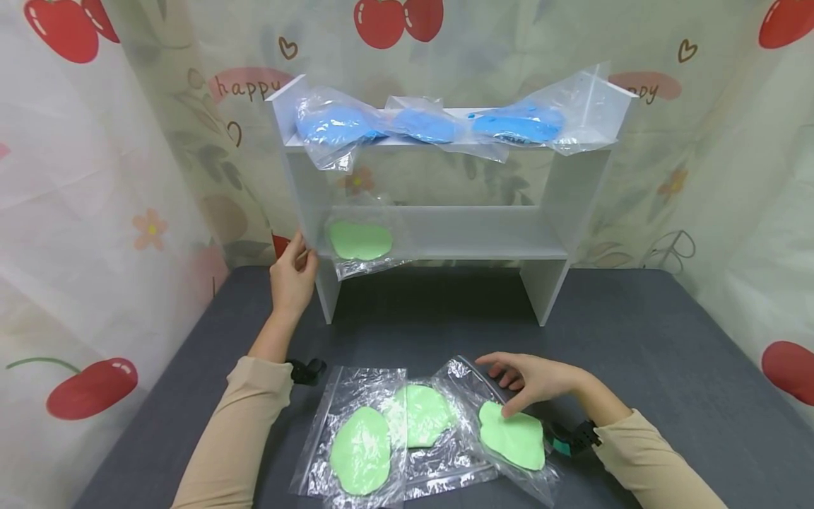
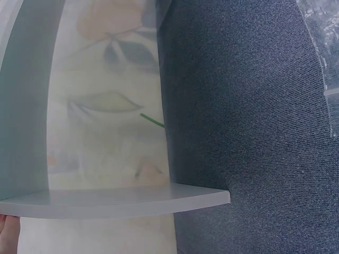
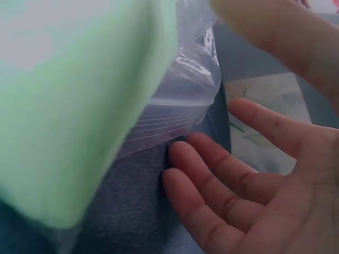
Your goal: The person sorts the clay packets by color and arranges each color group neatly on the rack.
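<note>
At the left side panel of a white shelf unit, my left hand has its fingertips against the outer side; a bit of them shows below the panel in the left wrist view. My right hand is over the rightmost clear zip bag, its thumb overlapping the flat, light green piece inside. Its other fingers are loosely bent beside the bag's zip end. Two more zip bags with green pieces lie left of it, overlapping each other.
Three bags with blue contents lie along the top shelf, their ends hanging over its front. Another bagged green piece rests on the left of the middle shelf. A dark table carries everything; printed curtains surround it.
</note>
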A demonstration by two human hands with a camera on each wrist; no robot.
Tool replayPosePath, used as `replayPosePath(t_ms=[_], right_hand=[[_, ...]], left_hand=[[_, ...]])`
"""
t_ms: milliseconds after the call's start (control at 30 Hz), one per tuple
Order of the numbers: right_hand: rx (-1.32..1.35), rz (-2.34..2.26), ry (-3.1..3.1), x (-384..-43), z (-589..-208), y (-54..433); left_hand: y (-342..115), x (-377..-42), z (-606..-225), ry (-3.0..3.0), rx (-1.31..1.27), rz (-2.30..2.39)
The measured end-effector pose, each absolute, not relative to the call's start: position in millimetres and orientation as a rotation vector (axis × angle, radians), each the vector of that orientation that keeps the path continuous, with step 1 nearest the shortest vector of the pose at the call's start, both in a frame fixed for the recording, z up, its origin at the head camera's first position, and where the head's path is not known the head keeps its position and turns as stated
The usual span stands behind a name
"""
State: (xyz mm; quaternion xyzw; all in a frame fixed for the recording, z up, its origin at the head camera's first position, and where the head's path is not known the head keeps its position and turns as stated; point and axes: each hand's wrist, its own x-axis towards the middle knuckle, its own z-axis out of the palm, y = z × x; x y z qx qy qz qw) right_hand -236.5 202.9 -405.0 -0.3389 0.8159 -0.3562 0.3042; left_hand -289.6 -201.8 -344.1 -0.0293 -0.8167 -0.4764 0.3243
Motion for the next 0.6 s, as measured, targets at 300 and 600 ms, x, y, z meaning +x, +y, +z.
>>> replayPosePath(t_ms=[300,600], right_hand=[[-0.931,-0.895,2.141,-228,-410,209],[-0.854,-0.928,2.137,-221,-408,206]], left_hand=[[-202,-289,-344,-2.143,-0.074,-1.259],[-202,-289,-344,-2.161,-0.057,-1.248]])
